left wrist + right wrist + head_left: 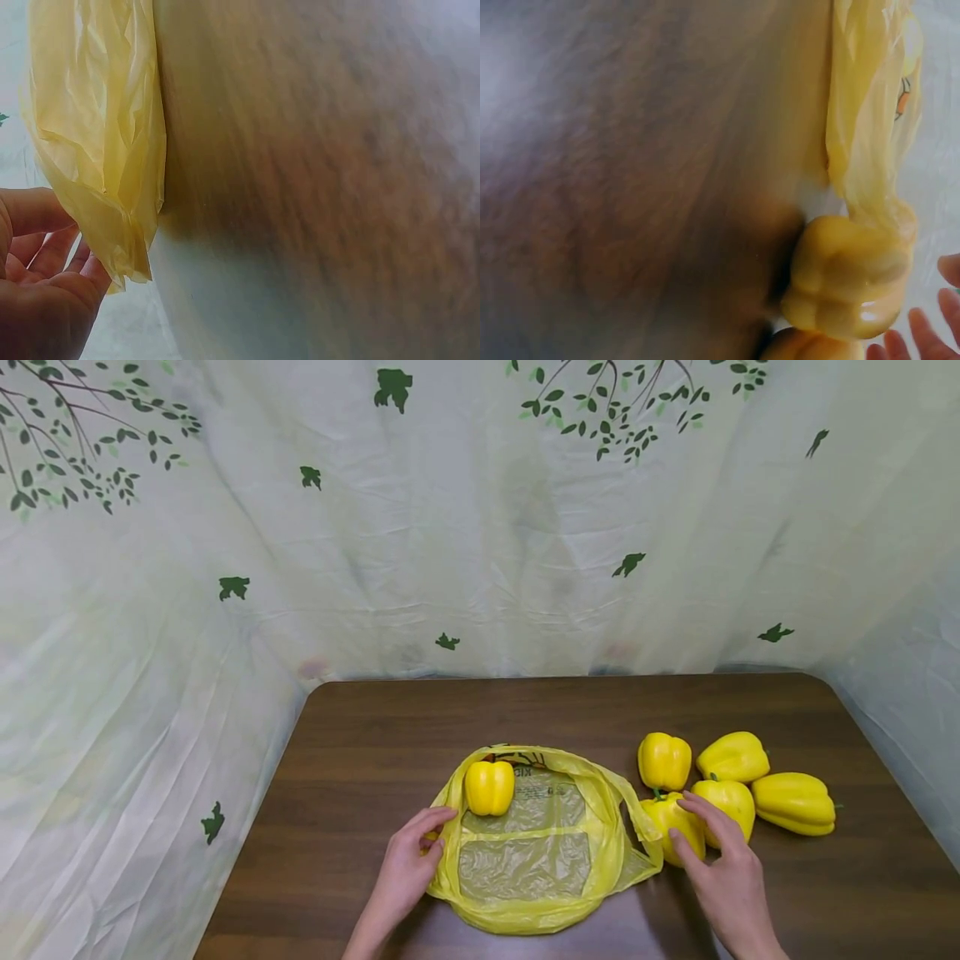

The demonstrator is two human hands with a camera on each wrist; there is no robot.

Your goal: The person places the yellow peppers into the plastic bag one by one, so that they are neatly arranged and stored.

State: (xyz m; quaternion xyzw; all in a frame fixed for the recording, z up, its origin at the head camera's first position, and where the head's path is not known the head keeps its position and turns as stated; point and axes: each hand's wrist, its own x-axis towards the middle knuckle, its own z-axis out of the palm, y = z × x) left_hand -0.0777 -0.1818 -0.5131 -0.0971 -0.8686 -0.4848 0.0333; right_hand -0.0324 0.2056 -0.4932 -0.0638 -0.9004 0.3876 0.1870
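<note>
L hand grip pinching ylw bag | R hand grip spread – nr pepper | bag print – illeg.

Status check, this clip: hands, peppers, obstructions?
Left hand touching yellow bag rim. Right hand open at pepper nearest bag. One pepper inside, five outside. Bag's right handle partly overlaps nearest pepper.

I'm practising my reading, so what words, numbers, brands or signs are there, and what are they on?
Nothing can be read for sure.
Thin, crinkled yellow plastic bag, far rim: dark print, too folded to read.
Inside that bag: small lettering, too tiny and blurred.
Its outside, in the right wrist view: a black-and-orange printed mark, only partly showing.
Glossy yellow bell peppers: no writing visible.
</note>
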